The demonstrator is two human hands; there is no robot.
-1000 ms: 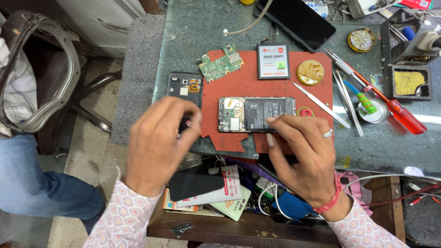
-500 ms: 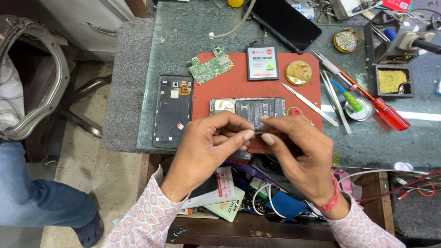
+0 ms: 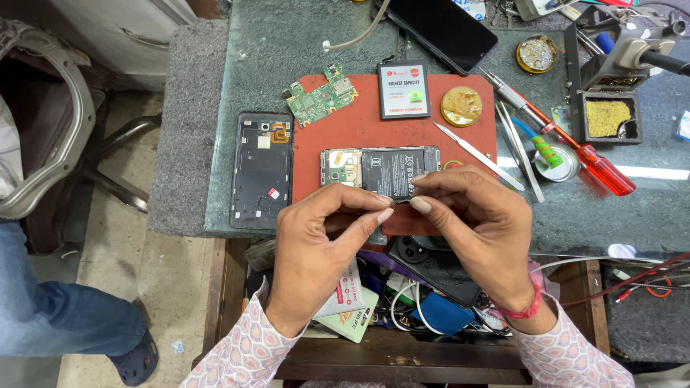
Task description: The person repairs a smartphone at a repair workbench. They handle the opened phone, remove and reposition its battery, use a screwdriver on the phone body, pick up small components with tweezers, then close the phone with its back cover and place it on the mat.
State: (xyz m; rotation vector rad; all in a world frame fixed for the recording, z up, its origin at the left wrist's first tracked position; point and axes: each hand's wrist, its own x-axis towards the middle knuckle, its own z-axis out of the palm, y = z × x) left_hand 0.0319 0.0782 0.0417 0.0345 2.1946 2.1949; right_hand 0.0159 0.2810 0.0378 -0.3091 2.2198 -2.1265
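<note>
fingertips of the left hand (image 3: 323,244) and right hand (image 3: 478,230) meet, pinching a tiny dark part (image 3: 400,202) between them, just near of the opened phone (image 3: 381,171) on the red mat (image 3: 359,129). likely a small-part handling step; steady, fine grip needed.

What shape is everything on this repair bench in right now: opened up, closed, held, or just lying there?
Opened phone: back off, battery exposed.
Back cover: detached, lying inside-up.
Circuit board: removed, loose on mat.
Spare battery: lying flat.
Left hand, right hand: pinching something tiny together.
</note>
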